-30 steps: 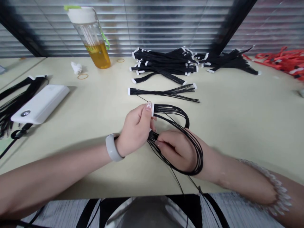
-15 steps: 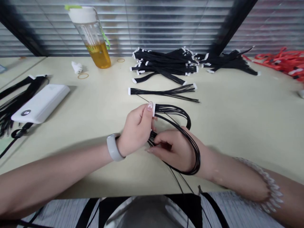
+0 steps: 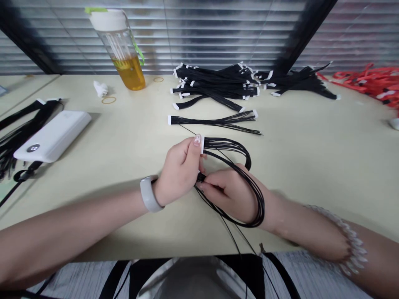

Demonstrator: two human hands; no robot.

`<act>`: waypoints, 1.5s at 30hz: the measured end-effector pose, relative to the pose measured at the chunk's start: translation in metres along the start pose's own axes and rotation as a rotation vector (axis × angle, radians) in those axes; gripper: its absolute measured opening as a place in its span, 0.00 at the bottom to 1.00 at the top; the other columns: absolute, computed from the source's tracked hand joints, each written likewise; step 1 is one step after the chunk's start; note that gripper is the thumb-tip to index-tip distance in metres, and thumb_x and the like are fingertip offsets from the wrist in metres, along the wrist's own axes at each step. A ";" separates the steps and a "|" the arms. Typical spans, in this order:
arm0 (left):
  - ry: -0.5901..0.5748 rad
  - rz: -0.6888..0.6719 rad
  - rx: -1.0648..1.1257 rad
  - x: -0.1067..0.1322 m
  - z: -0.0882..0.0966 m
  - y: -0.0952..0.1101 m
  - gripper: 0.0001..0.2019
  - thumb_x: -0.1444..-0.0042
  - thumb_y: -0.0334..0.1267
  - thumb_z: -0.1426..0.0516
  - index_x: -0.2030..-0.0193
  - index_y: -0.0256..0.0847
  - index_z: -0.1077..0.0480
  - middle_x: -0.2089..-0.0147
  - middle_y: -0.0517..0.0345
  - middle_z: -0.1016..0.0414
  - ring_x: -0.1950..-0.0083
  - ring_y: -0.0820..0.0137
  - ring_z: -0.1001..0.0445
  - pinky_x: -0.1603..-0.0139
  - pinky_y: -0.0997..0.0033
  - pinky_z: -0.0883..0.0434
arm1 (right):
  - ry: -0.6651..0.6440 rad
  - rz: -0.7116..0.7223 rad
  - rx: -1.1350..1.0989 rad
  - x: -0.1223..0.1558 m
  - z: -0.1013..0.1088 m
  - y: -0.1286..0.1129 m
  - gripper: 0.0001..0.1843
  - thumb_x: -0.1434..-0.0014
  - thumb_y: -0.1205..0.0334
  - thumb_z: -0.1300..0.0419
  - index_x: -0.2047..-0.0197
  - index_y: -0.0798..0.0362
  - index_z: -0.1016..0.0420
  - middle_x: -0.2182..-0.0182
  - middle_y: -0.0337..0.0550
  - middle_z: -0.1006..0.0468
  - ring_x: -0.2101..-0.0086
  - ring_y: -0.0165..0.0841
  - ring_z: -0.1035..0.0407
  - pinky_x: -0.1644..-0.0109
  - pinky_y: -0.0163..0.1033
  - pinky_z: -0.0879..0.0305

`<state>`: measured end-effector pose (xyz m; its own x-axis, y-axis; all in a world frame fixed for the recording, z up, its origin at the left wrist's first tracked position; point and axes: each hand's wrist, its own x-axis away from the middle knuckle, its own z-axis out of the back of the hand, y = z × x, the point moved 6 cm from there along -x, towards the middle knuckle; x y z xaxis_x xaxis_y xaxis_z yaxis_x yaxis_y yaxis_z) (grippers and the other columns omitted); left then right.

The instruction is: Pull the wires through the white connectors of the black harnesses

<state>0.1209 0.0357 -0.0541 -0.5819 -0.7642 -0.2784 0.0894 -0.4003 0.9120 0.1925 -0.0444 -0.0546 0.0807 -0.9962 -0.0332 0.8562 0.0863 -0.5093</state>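
Note:
My left hand [image 3: 179, 170] is closed on a bundle of thin black wires [image 3: 237, 151], pinching it at its white connector end near the thumb. The wires loop round to the right and over my right hand [image 3: 229, 193]. That hand is also closed, gripping the same bundle just below my left fingers. A few loose strands trail down toward the table's near edge. A straight black wire bundle [image 3: 215, 121] with white ends lies on the table just beyond my hands.
A heap of black wire bundles [image 3: 218, 83] lies at the back, with more to its right [image 3: 299, 81] and red ones [image 3: 370, 79] at far right. A bottle of amber liquid [image 3: 123, 47], a white power bank [image 3: 54, 135], rubber bands [image 3: 109, 100] and black cables [image 3: 18, 128] are at left.
My right hand shifted slightly, its fingers re-gripping the bundle closer to my left hand. The wire loop moved a little with it. My left hand stayed put.

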 end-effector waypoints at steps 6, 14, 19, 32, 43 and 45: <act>0.009 -0.003 -0.018 -0.001 0.000 -0.001 0.21 0.35 0.45 0.56 0.77 0.39 0.41 0.81 0.62 0.36 0.78 0.77 0.36 0.74 0.76 0.37 | 0.006 -0.007 0.102 0.001 -0.001 -0.001 0.18 0.41 0.61 0.51 0.81 0.58 0.38 0.84 0.36 0.38 0.80 0.22 0.53 0.74 0.36 0.59; 0.006 0.019 -0.023 -0.002 0.000 -0.001 0.21 0.35 0.46 0.56 0.77 0.39 0.41 0.81 0.61 0.36 0.79 0.77 0.37 0.76 0.76 0.39 | 0.108 0.100 0.294 0.008 0.002 -0.010 0.14 0.44 0.66 0.54 0.75 0.57 0.32 0.79 0.42 0.31 0.79 0.27 0.49 0.75 0.36 0.58; 0.006 0.027 -0.023 -0.003 0.000 -0.003 0.21 0.35 0.46 0.56 0.77 0.39 0.41 0.81 0.62 0.37 0.79 0.77 0.38 0.76 0.76 0.38 | 0.124 0.132 0.283 0.009 0.004 -0.011 0.15 0.40 0.65 0.56 0.72 0.57 0.31 0.77 0.42 0.31 0.78 0.29 0.45 0.74 0.37 0.56; 0.004 0.019 -0.024 -0.003 -0.001 -0.002 0.20 0.35 0.46 0.55 0.77 0.39 0.41 0.81 0.62 0.36 0.79 0.77 0.37 0.75 0.76 0.37 | 0.045 0.049 0.282 0.005 0.002 -0.009 0.12 0.42 0.64 0.53 0.72 0.56 0.31 0.76 0.42 0.28 0.78 0.27 0.48 0.74 0.36 0.59; 0.030 0.041 -0.017 -0.004 0.002 -0.003 0.21 0.34 0.44 0.57 0.77 0.38 0.41 0.83 0.63 0.37 0.80 0.79 0.35 0.75 0.78 0.36 | -0.148 -0.144 0.511 0.021 0.023 0.012 0.07 0.47 0.67 0.49 0.75 0.53 0.34 0.81 0.40 0.33 0.81 0.27 0.52 0.75 0.36 0.63; 0.041 0.037 -0.021 -0.005 0.003 -0.004 0.22 0.34 0.44 0.57 0.78 0.38 0.41 0.83 0.63 0.36 0.80 0.79 0.34 0.74 0.78 0.36 | -0.123 -0.201 0.522 0.023 0.031 0.017 0.08 0.46 0.67 0.49 0.75 0.53 0.33 0.80 0.41 0.30 0.81 0.28 0.47 0.75 0.36 0.62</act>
<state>0.1211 0.0420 -0.0554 -0.5446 -0.7985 -0.2566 0.1275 -0.3813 0.9156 0.2252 -0.0653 -0.0374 -0.0781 -0.9875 0.1367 0.9969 -0.0791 -0.0016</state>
